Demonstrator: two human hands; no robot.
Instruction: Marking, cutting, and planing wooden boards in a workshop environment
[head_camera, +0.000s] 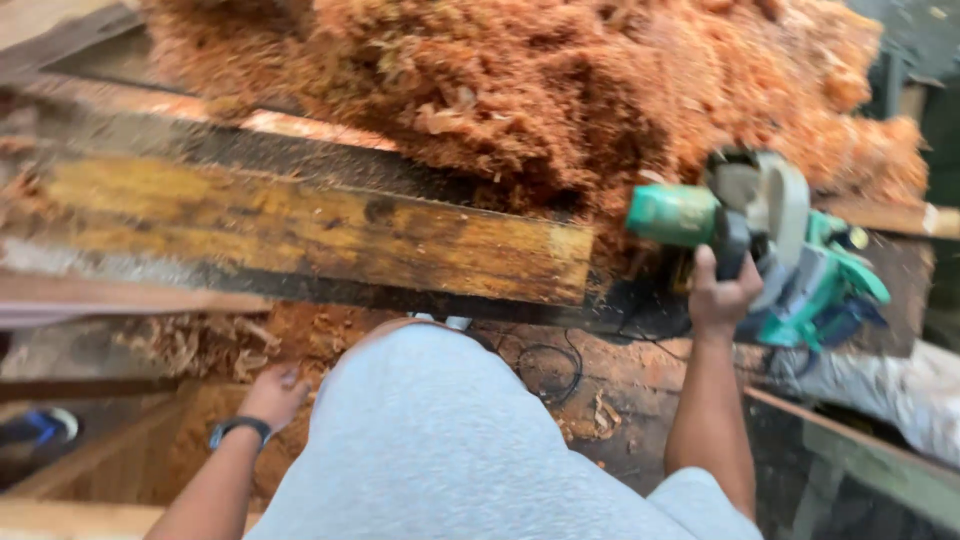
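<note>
**Over the workbench: planer in hand, shavings piled high**

Beside the plank's end, right hand (722, 292) clamped on the black grip of a green planer (790, 255), fingers wrapped round, arm reaching up from the lower edge. Planer tilted, its green motor barrel pointing left toward the plank (320, 232), body just past the plank's cut end and not clearly touching it. Black cord (556, 362) looped on the floor below, between the two arms.

Lower left, left hand (272, 395) down and well apart from the right, fingers loosely spread among wood curls (215, 345); whether pressing on anything, impossible to tell through the blur. Dark wristband (239, 430) on that wrist.

Plank long, yellow-brown, stained dark along its edges, lying across the frame on darker timbers. Behind it, a great heap of reddish-orange shavings (560, 90) filling the top of the view and spilling to the right past the planer. Grey shirt (440, 450) in the foreground, seen from above. Bottom right, a dark glassy sheet (850, 480) with a wooden edge.
</note>
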